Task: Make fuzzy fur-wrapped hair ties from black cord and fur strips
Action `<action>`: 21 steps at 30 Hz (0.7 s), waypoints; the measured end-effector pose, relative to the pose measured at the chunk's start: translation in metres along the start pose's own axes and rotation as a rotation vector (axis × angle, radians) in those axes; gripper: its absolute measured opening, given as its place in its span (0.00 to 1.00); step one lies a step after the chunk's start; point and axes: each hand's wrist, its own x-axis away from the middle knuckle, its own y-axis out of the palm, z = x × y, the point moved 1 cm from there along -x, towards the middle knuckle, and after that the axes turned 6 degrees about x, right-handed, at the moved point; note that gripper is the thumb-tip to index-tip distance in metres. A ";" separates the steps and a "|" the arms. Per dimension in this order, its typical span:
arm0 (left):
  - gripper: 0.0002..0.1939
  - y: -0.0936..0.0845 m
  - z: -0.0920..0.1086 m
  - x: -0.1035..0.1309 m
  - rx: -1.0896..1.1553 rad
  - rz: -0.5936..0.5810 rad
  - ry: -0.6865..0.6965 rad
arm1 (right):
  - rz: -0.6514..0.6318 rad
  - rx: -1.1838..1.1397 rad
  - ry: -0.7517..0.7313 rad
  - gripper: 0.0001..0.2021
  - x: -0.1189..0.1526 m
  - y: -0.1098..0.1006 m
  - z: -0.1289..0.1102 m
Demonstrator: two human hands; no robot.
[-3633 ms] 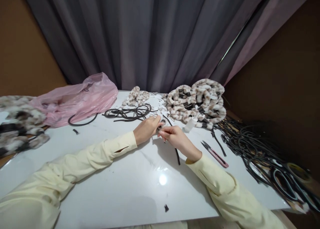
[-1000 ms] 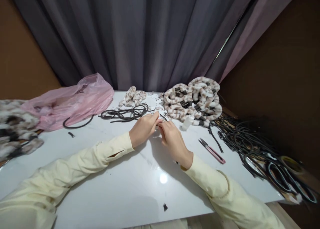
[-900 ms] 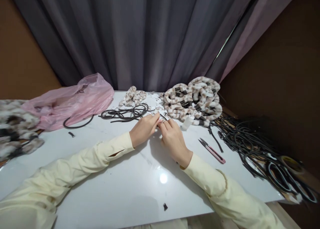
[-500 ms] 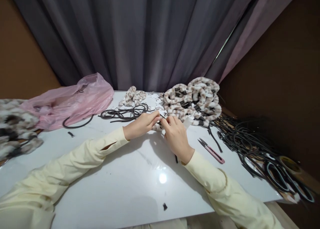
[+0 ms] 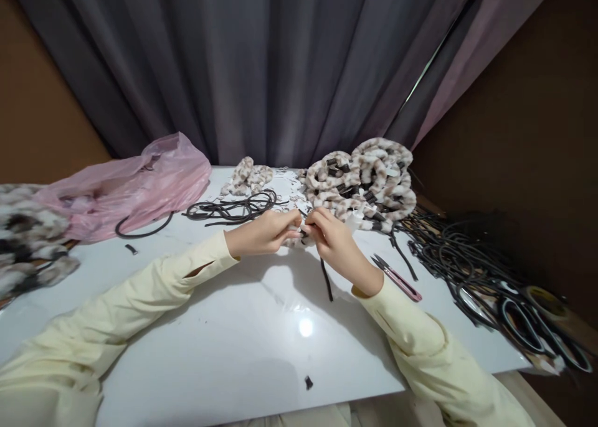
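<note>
Both hands meet over the middle of the white table, fingertips almost touching. My left hand (image 5: 264, 231) is closed in a pinch on a thin black cord. My right hand (image 5: 339, 243) pinches the same dark strand from the other side. A black cord end (image 5: 326, 281) hangs down below my right hand. Part of a spotted fluffy piece (image 5: 299, 243) shows just under the fingers, mostly hidden by them. Behind my left hand lies a loose bundle of black cords (image 5: 233, 209).
Spotted fluffy rings (image 5: 380, 172) are heaped at the back right. Pink thread snips (image 5: 397, 279) lie right of my right hand, before a tangle of black cords (image 5: 448, 253). A pink plastic bag (image 5: 140, 187) stands back left. Small black scraps (image 5: 308, 382) lie on the white table (image 5: 224, 352).
My right hand has turned and lifted slightly to the right, its wrist farther out. More of the hanging black cord shows beneath it. My left hand has barely shifted, fingers more curled.
</note>
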 end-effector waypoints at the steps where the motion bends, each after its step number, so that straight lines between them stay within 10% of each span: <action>1: 0.01 0.002 0.001 0.001 0.007 0.015 0.016 | -0.007 -0.061 0.027 0.06 0.000 -0.001 0.001; 7: 0.01 0.016 0.004 0.005 0.033 0.098 0.063 | -0.276 -0.611 0.352 0.13 -0.001 -0.007 0.012; 13: 0.02 0.024 0.005 0.008 -0.013 0.096 0.130 | -0.553 -0.675 0.425 0.18 -0.001 -0.012 0.020; 21: 0.04 0.023 0.006 0.008 -0.153 0.097 0.169 | -0.603 -0.895 0.564 0.15 0.001 -0.014 0.026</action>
